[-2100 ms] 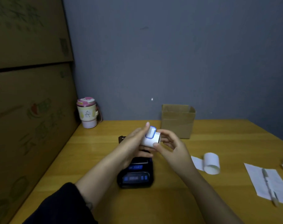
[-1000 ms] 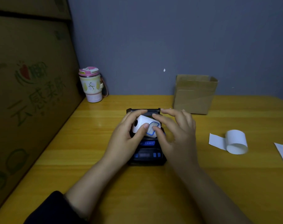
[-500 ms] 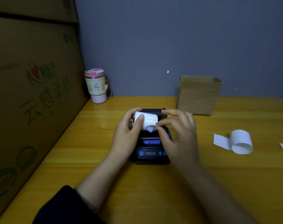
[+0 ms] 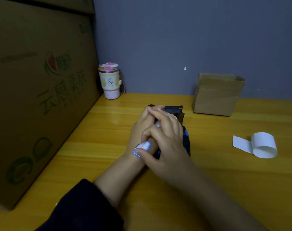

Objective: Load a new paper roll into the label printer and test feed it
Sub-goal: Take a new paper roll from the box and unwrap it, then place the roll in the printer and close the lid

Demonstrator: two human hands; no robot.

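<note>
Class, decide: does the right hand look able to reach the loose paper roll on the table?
Probably yes. Only bare table lies between the right hand and the loose paper roll, though the hand is busy pinching a blue-edged sticker.

On surface (image 4: 108, 130), centre: printer (image 4: 186, 144) beneath left hand (image 4: 138, 129) and right hand (image 4: 167, 139). Behind-left, cup (image 4: 110, 81) beside big carton (image 4: 41, 97). Behind-right, small box (image 4: 217, 95). Right of printer, loose paper roll (image 4: 263, 145).

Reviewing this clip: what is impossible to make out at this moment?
Head view:
Whether the paper roll is seated in the label printer: both hands cover the bay.
Printer's buttons: under the right hand, which pinches a blue-edged label.
The left hand grip: mostly beneath the right hand.
</note>
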